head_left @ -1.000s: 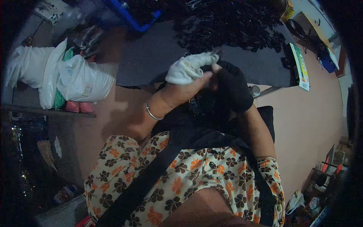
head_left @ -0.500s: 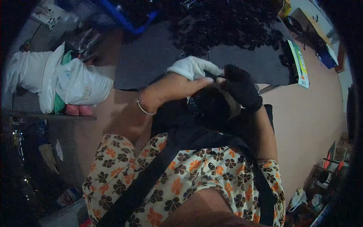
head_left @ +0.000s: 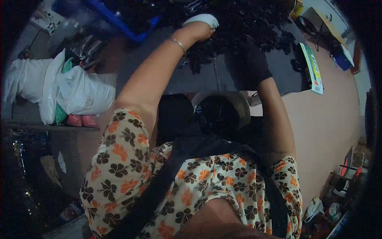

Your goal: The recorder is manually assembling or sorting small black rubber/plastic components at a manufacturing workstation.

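My left hand, partly covered by a white glove, reaches out to the left part of a pile of small black pieces on the dark table. Its fingers are curled down into the pile, and what they hold, if anything, is hidden. My right hand wears a black glove and is over the table at the pile's near edge. Glove and pieces blend together in the dark, so its fingers do not show. A round tub with a black lining stands in front of me, below the table edge.
White sacks with green and pink packs lie on a low surface to the left. A blue frame-like thing stands at the back left. At the table's right edge is a green and yellow box. Mixed goods fill the lower right.
Both hands were together above the tub, fingers meeting at something small. They have since parted: the left reached far forward to the pile, the right forward over the table.
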The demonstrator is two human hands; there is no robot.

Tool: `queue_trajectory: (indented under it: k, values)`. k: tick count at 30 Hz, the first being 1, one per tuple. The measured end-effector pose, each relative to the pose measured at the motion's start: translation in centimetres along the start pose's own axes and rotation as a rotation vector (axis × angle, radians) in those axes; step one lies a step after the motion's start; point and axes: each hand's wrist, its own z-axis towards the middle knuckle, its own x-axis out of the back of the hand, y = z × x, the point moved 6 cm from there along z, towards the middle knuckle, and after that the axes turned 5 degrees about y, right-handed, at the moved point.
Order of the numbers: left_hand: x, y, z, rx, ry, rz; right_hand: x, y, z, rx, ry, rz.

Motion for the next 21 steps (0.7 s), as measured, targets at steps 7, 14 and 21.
queue_trajectory:
  k: [7, 14, 21]
  values:
    - [5.9, 3.7, -4.5, 0.111, 0.173, -0.521, -2.9, 4.6, -3.9, -0.360, 0.041, 0.716]
    - [5.8, 6.5, -8.4, 0.249, 0.034, -1.411, 2.1, -0.9, -2.5, -0.322, 0.252, 0.390]
    - [6.0, 9.3, -10.3, 0.219, 0.203, -1.255, 2.2, -1.3, -3.0, -0.429, 0.272, 0.440]
